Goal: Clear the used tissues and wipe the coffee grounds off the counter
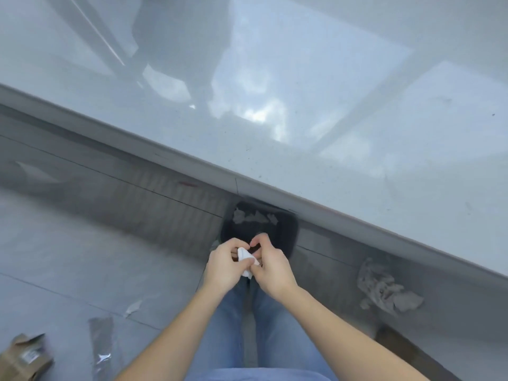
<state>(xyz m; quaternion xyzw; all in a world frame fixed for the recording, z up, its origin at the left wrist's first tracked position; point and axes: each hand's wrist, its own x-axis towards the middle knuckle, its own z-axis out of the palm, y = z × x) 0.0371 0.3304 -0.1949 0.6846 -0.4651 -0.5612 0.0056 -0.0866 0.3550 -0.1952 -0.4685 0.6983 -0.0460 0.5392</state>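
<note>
Both my hands meet over a small white tissue below the counter edge. My left hand pinches it from the left and my right hand from the right. Just beyond them stands a black bin on the floor, with crumpled white tissues lying inside. The glossy grey counter fills the upper part of the view and shows a few tiny dark specks near its right side.
A crumpled grey rag or paper lies by the cabinet base at the right. On the floor at the left are a cardboard piece, a clear plastic strip and a small scrap. My legs in jeans are below.
</note>
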